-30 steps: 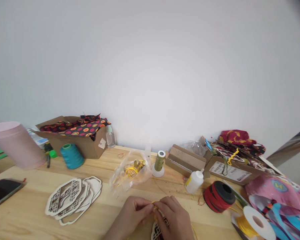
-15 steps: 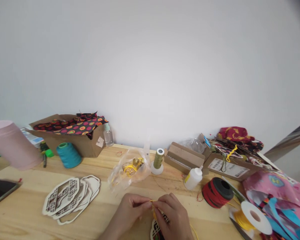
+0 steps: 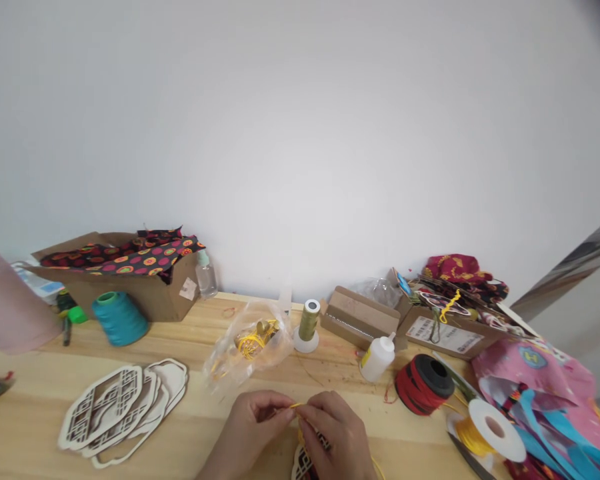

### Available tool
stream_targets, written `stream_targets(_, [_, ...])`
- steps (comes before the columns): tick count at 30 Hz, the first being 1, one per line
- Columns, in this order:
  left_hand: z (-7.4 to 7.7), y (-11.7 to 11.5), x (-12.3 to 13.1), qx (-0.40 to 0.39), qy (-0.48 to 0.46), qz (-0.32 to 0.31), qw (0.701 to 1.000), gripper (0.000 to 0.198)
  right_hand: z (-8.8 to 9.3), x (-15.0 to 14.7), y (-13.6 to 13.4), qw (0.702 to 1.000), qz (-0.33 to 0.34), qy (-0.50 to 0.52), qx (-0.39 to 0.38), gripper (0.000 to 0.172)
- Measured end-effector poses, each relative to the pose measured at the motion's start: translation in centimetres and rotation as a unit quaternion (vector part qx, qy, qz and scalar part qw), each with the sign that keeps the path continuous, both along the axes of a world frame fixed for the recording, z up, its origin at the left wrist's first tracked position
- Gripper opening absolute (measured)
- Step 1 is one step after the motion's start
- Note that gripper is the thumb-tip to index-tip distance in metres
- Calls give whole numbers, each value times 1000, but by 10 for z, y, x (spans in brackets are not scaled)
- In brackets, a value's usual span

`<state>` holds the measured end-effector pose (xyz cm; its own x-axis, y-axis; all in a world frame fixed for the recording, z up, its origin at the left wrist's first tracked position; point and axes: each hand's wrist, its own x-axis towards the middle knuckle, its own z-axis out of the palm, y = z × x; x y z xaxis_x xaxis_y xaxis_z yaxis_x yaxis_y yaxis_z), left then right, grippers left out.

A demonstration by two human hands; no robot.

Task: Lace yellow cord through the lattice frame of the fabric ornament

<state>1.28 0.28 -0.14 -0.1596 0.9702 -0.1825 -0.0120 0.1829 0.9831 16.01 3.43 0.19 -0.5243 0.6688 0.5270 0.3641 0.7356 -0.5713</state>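
At the table's front edge my left hand (image 3: pixel 253 427) and my right hand (image 3: pixel 335 430) meet, fingertips pinched on a yellow cord (image 3: pixel 296 405). The cord runs down toward a cut-out lattice ornament (image 3: pixel 301 463), which lies partly hidden below my right hand. A loose length of yellow cord shows on the right of that hand. Just beyond my hands is a clear plastic bag (image 3: pixel 247 347) with yellow cords and brass-coloured pieces in it. To the left lie several stacked pale lattice frames (image 3: pixel 105 407).
Behind stand an olive thread spool (image 3: pixel 309 323), a white glue bottle (image 3: pixel 379 359) and a small cardboard box (image 3: pixel 360 313). To the right are a red cord spool (image 3: pixel 420 387), a yellow cord spool (image 3: pixel 493 427) and scissors (image 3: pixel 467 457). A teal thread cone (image 3: pixel 120 320) stands by a fabric-filled box (image 3: pixel 125 293) at left.
The whole view has shifted, so most table items sit further left in the picture. Both hands keep their pinch on the yellow cord, with little change in pose.
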Motion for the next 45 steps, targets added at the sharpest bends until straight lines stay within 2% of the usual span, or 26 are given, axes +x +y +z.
stream_targets(3, [-1,0,0,10,-24,9,1000,12,1,0,-1,1000,-2,-3,-9,20])
stream_targets(8, [-5,-2,0,11,-39,19,999,24,-1,2,0,1000,3,2,-17,20])
stream_targets(12, [-4,-5,1,17,5,10,1000,23,-2,2,1,1000,-11,7,-15,18])
stream_targets(16, [0,-8,3,24,88,-5,996,21,-1,3,1,999,-25,11,-44,17])
stream_targets(19, [4,-9,6,34,150,-19,988,20,-1,2,1,996,-37,33,-74,16])
stream_targets(23, [4,-8,8,39,164,-33,985,18,-2,1,1,985,-18,81,-153,12])
stream_targets(27, [-1,-6,7,31,150,-33,988,18,-1,1,3,955,20,142,-260,8])
stream_targets(30, [-3,-6,5,28,150,-12,988,14,2,4,6,921,56,205,-327,12])
stream_targets(38, [2,-5,3,22,129,13,991,11,20,21,14,791,174,369,-456,13])
stream_targets(42, [0,-4,2,19,120,24,992,12,30,42,21,775,233,400,-430,17])
stream_targets(44, [-1,-3,1,23,125,28,991,13,30,52,27,760,321,398,-401,31])
stream_targets(45, [-1,-3,1,23,130,32,991,13,30,55,29,754,396,391,-347,45])
